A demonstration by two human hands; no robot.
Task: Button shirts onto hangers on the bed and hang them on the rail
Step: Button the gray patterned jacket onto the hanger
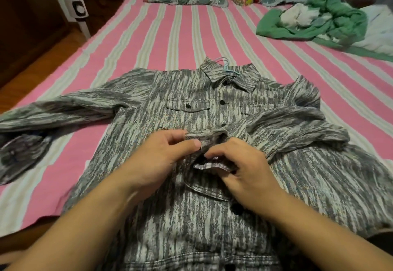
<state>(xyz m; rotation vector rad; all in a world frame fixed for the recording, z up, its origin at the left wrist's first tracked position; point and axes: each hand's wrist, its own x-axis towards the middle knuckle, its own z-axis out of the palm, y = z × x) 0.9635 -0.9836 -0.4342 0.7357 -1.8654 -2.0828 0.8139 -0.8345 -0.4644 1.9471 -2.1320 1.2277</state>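
- Grey patterned shirt [191,109] lies flat on the striped bed [148,37], blue hanger [225,66] at collar
- Left hand [157,153] and right hand [244,164] pinch the placket mid-chest (button probably hidden)
- Soft, limp cloth; hold the edges near the buttonhole

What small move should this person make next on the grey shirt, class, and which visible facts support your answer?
Probably push the mid-front button through its hole. The left hand and right hand both pinch the placket of the grey shirt where it gapes open. The buttons above look fastened, one lower button lies unworked, and the hanger already sits in the collar on the bed.
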